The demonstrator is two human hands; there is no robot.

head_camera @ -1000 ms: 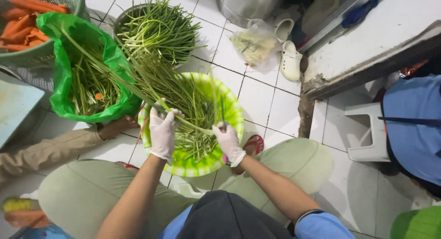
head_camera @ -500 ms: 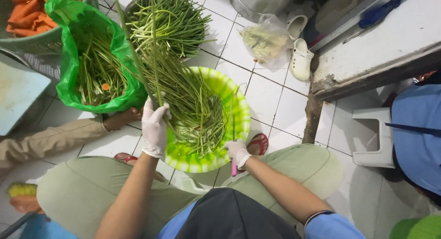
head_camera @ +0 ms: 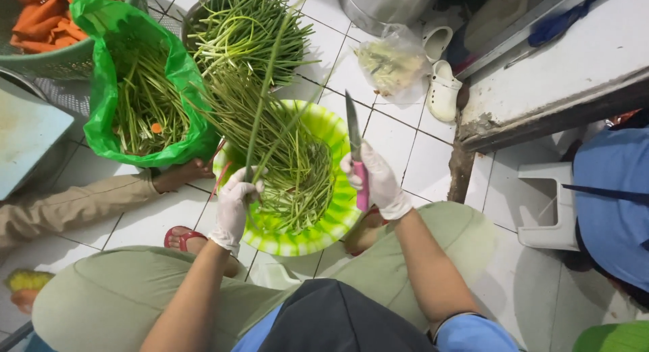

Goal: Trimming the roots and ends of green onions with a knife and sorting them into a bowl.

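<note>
White floor tiles (head_camera: 405, 142) carry a round green-and-white plastic basin (head_camera: 331, 223) filled with long green vegetable stems (head_camera: 297, 183). Left gloved hand (head_camera: 236, 200) pinches several stems upright over the basin's left rim. Right gloved hand (head_camera: 375, 179) is closed around a pink-handled knife (head_camera: 355, 146), blade up, at the right rim. Beside it, a green plastic bag (head_camera: 101, 88) holds stem trimmings.

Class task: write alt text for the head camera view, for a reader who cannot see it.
A seated person's gloved left hand lifts long green stems above a green basin of stems, while the gloved right hand holds a knife upright. A green bag of stems and a basket of carrots stand on the tiled floor.
</note>
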